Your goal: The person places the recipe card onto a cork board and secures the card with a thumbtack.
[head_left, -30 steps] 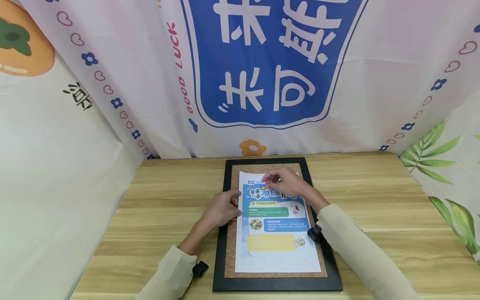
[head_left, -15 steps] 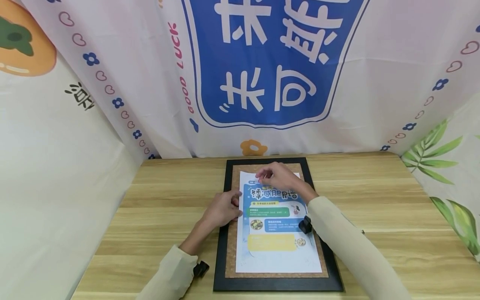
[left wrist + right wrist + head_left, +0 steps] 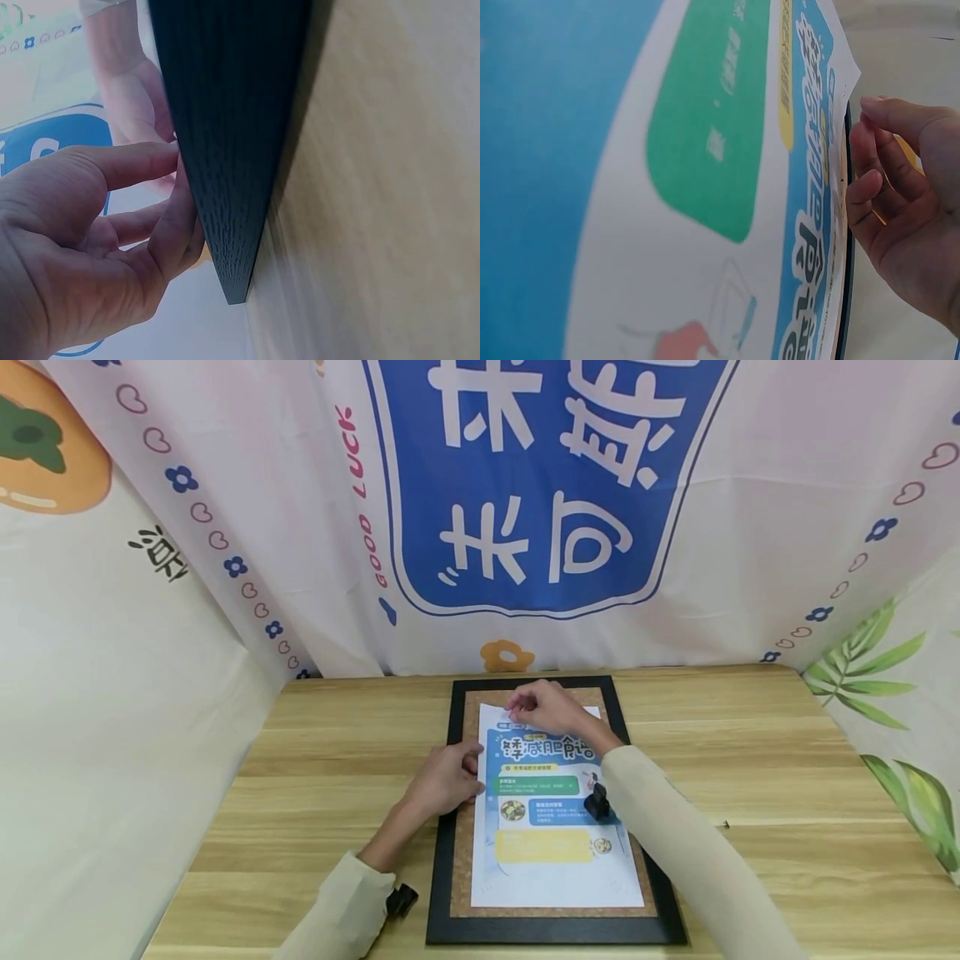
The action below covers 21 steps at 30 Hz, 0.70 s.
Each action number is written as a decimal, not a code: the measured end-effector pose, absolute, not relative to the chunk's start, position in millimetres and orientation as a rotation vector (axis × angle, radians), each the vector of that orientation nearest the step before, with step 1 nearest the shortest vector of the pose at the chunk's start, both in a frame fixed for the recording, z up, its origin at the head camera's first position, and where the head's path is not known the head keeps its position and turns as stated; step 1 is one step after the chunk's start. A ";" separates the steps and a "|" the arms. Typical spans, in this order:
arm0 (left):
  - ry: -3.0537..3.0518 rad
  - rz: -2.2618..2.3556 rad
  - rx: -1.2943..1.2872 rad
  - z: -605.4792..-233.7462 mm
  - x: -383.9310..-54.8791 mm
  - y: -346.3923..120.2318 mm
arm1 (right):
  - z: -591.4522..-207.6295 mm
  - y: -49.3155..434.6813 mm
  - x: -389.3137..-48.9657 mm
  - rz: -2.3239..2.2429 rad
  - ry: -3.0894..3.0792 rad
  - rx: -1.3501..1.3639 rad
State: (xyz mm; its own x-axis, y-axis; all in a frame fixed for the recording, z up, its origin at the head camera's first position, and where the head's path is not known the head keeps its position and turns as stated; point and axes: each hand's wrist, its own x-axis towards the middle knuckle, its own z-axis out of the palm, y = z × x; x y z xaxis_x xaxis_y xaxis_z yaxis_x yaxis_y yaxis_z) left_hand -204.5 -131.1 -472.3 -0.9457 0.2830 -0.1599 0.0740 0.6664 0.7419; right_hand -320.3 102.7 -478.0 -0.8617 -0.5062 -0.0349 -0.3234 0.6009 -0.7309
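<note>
A printed poster sheet in blue, green and yellow lies on a cork board with a black frame. My left hand touches the sheet's left edge, thumb and fingers apart. From the side, the left wrist view has this hand behind the frame's edge. Near the sheet's top edge, left of its middle, my right hand pinches a small pale, pin-like thing, mostly hidden by the fingertips. In the right wrist view this hand brings thumb and index tip together; the sheet's corner curls up slightly.
The board stands on a wood-grain table. A printed curtain hangs at the table's back edge. White cloth covers the left side. Each wrist carries a small black camera.
My right hand has moved left and slightly up along the top of the sheet, its forearm swinging left too. The left hand stays in place at the sheet's edge.
</note>
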 end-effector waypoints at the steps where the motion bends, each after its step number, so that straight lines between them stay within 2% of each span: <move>1: 2.623 1.150 0.288 -472.4 -204.5 -131.3 | -478.5 101.9 -321.0 -1.109 2.593 -0.686; 21: 2.619 1.159 0.288 -470.4 -203.2 -131.3 | -487.4 84.1 -329.3 -1.128 2.602 -0.699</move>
State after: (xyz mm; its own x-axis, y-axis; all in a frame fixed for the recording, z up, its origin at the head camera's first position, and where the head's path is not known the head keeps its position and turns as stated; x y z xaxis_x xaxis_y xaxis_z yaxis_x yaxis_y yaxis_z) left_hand -203.2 -131.3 -470.4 -0.9459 0.2838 -0.1573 0.0743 0.6615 0.7463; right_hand -329.3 84.1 -487.4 -0.8627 -0.5056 -0.0121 -0.3368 0.5922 -0.7320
